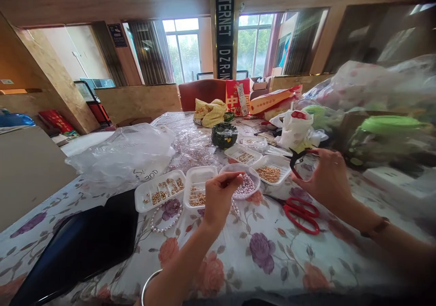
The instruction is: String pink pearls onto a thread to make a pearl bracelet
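Over the table's middle, my left hand (220, 197) is closed in a pinch, its fingertips in front of a round clear bowl (258, 189) of pale pink pearl beads (245, 185). What the pinch holds is too small to make out. Just below it shows a short pearl strand (235, 209); whether it hangs from the fingers I cannot tell. My right hand (325, 174), raised at the right, grips small pliers (295, 166) with dark jaws and red on the handles. Red-handled scissors (301, 214) lie beneath it. A pearl bracelet (166, 229) rests left of my left hand.
White trays (139, 199) of gold beads stand around the bowl, one holding a heap of gold pieces (269, 174). Behind are a dark green roll (224, 135) and a red bag (237, 99). Plastic bags (122, 156) and a black sheet (91, 238) lie left; bagged goods (384, 133) crowd the right.
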The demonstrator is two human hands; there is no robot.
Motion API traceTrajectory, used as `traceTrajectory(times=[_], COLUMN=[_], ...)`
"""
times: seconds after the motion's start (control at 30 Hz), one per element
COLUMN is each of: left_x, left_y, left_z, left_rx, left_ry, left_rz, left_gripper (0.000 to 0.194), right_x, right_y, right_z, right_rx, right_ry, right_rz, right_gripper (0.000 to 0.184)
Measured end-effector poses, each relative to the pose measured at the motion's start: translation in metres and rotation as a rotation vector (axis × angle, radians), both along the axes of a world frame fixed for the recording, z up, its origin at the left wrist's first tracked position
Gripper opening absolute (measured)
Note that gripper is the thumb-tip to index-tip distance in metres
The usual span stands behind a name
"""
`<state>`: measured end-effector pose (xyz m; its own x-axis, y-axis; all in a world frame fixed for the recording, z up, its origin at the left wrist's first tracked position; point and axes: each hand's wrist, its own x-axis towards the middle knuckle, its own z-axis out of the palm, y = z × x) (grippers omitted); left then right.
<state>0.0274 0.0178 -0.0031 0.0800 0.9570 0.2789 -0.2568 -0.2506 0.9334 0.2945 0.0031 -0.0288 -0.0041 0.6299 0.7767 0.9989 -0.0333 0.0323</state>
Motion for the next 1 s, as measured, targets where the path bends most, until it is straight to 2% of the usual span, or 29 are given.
traceTrajectory(times=[0.13,0.23,0.37,0.47,0.6,0.73,0.87,1.0], left_x=[0.000,0.000,0.000,0.000,-0.001,-0.001,-0.002,-0.002], left_y=[-0.001,-0.002,-0.003,-0.004,-0.007,-0.009,-0.009,-0.008], left_z=[0.002,0.003,0.005,0.006,0.008,0.010,0.010,0.009], left_rx=[0.025,0.040,0.046,0.080,0.145,0.185,0.234,0.263], left_ry=[0.005,0.011,-0.006,0.003,0.040,0.062,0.082,0.086], left_rz=[-0.002,0.009,0.001,-0.003,0.008,0.036,0.053,0.076], left_gripper=[0.009,0.009,0.011,0.012,0.013,0.015,0.015,0.014], right_x=[-0.008,-0.023,-0.047,-0.061,-0.069,-0.067,-0.067,-0.069], right_y=[0.003,0.002,-0.002,-0.003,-0.004,-0.006,-0.008,-0.009], right_z=[0.001,0.016,0.043,0.055,0.057,0.056,0.056,0.055], right_rx=[0.008,0.057,-0.073,-0.164,-0.235,-0.328,-0.396,-0.430], right_ry=[0.009,0.043,0.060,0.099,0.246,0.214,0.235,0.285], right_rz=[0.022,0.068,0.266,0.404,0.524,0.644,0.718,0.722], right_gripper=[0.067,0.066,0.055,0.045,0.039,0.036,0.039,0.039])
